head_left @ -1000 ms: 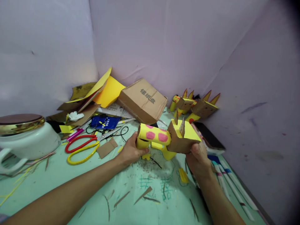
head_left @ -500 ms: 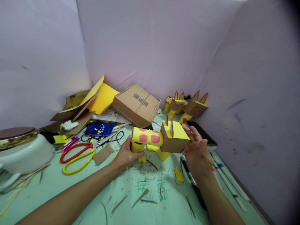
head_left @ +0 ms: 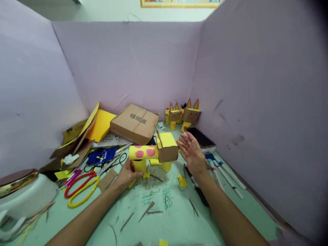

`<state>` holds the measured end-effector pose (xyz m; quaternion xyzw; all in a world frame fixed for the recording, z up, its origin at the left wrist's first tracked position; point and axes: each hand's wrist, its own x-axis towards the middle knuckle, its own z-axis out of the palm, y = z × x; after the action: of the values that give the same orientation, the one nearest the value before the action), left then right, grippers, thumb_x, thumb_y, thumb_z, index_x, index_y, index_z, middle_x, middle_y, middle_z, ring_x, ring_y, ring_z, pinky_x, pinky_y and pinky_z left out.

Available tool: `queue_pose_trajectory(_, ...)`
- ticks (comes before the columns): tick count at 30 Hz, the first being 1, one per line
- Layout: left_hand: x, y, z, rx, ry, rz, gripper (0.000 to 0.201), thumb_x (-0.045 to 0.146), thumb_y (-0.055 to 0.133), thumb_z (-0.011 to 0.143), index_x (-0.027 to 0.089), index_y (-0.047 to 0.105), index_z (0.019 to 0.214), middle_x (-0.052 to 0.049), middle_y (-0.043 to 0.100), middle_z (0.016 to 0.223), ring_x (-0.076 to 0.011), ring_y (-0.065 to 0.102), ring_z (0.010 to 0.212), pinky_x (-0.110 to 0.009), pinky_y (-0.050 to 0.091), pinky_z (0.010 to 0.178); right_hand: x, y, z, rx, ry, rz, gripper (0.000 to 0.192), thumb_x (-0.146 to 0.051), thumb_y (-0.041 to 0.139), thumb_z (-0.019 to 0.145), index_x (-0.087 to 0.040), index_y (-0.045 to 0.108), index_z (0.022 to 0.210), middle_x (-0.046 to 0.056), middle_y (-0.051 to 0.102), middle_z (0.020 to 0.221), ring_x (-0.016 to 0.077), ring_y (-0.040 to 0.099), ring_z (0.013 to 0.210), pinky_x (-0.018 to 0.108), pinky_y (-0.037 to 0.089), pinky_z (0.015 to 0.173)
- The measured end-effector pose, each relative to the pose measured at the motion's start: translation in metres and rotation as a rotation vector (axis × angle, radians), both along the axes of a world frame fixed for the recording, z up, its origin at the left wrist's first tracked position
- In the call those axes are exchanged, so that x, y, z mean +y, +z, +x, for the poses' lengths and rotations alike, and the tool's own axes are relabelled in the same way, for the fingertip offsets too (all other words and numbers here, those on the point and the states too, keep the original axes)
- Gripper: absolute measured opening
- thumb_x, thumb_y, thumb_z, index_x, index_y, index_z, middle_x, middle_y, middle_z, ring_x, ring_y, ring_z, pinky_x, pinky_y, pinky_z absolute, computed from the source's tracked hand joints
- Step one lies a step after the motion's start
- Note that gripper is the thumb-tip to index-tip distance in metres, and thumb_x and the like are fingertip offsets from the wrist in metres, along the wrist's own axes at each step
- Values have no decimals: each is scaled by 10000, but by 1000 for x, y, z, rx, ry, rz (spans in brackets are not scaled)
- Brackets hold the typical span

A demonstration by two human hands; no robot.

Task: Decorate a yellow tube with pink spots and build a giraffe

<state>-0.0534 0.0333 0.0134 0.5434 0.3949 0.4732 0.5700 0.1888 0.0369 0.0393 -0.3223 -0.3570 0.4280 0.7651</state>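
At the centre of the frame the paper giraffe (head_left: 153, 154) is stood on the surface (head_left: 166, 212) with its long axis left-to-right — its rear leg is gripped by the left hand (head_left: 127, 175), while the right hand (head_left: 192, 153), fingers (head_left: 185, 140) spread and empty, is held just right of its cardboard head.

I sit inside a three-sided lilac paper screen (head_left: 123, 65), creased and faintly smudged, that fences my pale green scribbled tabletop (head_left: 169, 218). Above the screen I see a pale green room wall (head_left: 110, 10) and a gold picture-frame edge (head_left: 179, 4). Soft, even light.
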Motion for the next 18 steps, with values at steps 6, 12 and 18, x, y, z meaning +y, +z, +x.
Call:
queue_pose_trajectory(6,-7,18,-4,63,-113,-57,620,179,811,467,176,558,1033,-74,706,967,-311,631,975,-426,469,866,2,2,2,49,-12,2,543,-639,611,705,-275,560,1104,69,597,1199,241,538,1166,466,361,1021)
queue_pose_trajectory(12,-4,19,-6,77,-151,-88,633,135,782,456,154,581,1056,-100,696,1045,-334,603,1056,-442,446,925,5,-1,3,36,-4,-1,595,-678,607,679,-272,554,1111,77,595,1208,250,543,1158,477,356,1020)
queue_pose_trajectory(18,0,13,-11,99,-138,-70,558,127,762,474,149,607,1010,-104,692,1051,-343,596,1073,-476,433,948,0,-1,2,-51,77,49,634,-662,642,661,-274,556,1155,86,592,1249,263,528,1194,465,380,1009)
